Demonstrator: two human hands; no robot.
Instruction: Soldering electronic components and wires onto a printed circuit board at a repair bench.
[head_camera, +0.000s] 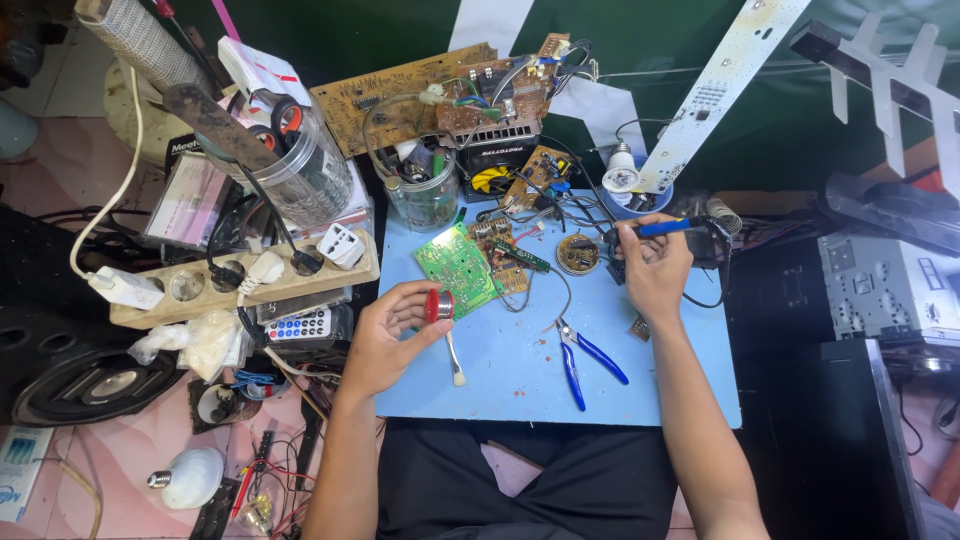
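Solder spool (439, 305), a small red reel, sits between the fingers of the left hand (392, 335), which is closed around it just above the near left part of the blue worktop (520, 385). The right hand (655, 265) is clamped on a soldering iron with a blue handle (668, 228), and its tip points left toward a small round circuit board (577, 253). The two hands are apart, with a green circuit board (456, 268) and a smaller brown board (505, 262) lying between them.

As I judge it, the step in hand is soldering work on these boards: solder is ready in one hand and the iron in the other. The next move would need the end of the solder wire and the iron tip to meet at one joint, with steady hands, because loose wires cross that area.

Near the hands, a small brush (455, 365) lies on the worktop below the spool, and blue-handled pliers (588, 360) lie more to the right. Behind the boards stand a glass jar with parts (425, 195) and a stack of larger brown circuit boards (440, 95).

To the left, a wooden power strip (190, 290) holds several plugs, a small remote control (300, 325) is next to it, and a white bulb (192, 478) lies on the pink floor. A dark wall is behind, and black equipment cases stand at the right.
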